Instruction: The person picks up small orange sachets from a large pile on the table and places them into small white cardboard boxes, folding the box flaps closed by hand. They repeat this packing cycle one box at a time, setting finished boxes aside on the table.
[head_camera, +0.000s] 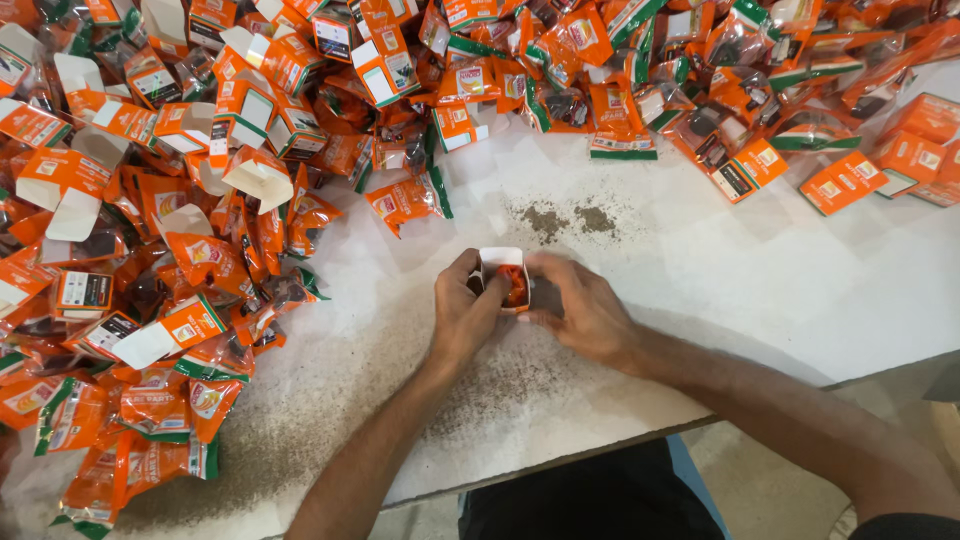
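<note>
Heaps of orange sachets (150, 400) and small orange-and-white cartons (240, 110) crowd the left and far sides of my white table (780, 300), with a patch of dark spilled powder (570, 220) on the bare surface just beyond my hands. My left hand (462, 315) and right hand (585, 310), close together at the table's middle, clasp 1 small open carton (503, 275) from both sides, an orange sachet tucked inside it.

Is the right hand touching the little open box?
Touching. The head view shows the right hand with fingertips pressed on the side of the box, which the left hand grips too.
</note>
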